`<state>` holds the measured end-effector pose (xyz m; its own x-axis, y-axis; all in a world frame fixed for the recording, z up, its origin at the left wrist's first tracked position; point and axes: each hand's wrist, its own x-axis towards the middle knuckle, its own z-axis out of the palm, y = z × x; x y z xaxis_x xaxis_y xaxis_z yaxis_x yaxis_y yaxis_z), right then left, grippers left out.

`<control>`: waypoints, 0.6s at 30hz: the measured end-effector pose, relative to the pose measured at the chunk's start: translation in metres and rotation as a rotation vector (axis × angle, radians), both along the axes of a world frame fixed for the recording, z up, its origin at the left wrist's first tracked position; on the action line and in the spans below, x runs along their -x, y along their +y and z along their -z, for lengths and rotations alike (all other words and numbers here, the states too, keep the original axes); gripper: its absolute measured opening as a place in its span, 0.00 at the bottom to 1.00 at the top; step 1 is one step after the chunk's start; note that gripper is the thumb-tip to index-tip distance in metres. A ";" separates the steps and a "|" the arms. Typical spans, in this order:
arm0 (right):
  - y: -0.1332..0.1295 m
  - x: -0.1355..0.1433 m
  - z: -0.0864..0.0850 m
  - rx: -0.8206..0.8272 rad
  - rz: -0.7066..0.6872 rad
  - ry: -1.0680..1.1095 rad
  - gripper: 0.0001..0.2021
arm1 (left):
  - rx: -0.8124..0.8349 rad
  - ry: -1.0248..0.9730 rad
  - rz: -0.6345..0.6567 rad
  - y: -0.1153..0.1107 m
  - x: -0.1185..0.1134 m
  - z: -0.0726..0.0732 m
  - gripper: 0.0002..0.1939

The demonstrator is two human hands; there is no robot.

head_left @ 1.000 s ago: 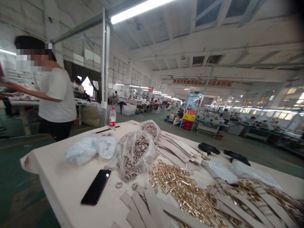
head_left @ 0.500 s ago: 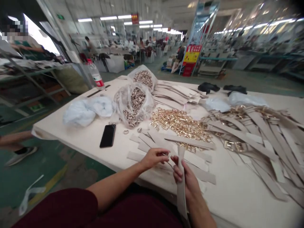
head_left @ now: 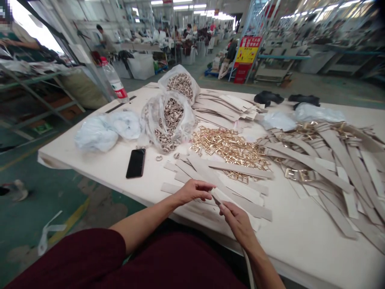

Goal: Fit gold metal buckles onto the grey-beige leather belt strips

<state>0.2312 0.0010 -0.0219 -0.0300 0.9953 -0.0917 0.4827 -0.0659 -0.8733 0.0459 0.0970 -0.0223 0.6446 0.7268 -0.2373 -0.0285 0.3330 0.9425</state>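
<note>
Held strap (head_left: 217, 198) swung from upright to slanted since half second earlier, end now by left fingertips. Right hand (head_left: 238, 221) pinches strap near that end, over desk (head_left: 300, 237); tail dangles past wrist. Left hand (head_left: 192, 192) narrowly curled; cannot tell whether gripping. Best: pinch close, keep end flat, tail untwisted, fingertips meeting squarely.

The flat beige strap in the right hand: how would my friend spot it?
Find the big cream table. At its near edge, the bare right hand holds the flat beige strap, near the bare left hand. Other beige straps lie on the table; this one is held.
</note>
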 end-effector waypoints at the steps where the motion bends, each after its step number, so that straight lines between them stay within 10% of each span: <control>1: -0.001 0.001 0.002 -0.052 0.004 -0.078 0.19 | -0.069 0.032 0.002 0.000 0.001 0.001 0.27; 7: -0.008 0.006 0.019 -0.248 0.091 -0.513 0.19 | -0.545 0.267 0.070 0.000 0.003 -0.001 0.21; 12: -0.004 0.010 0.023 -0.185 0.159 -0.393 0.20 | -0.757 0.385 0.030 -0.012 -0.010 0.004 0.21; 18: -0.002 0.016 0.022 -0.223 0.168 -0.317 0.19 | -0.537 0.272 -0.041 -0.022 -0.020 0.013 0.22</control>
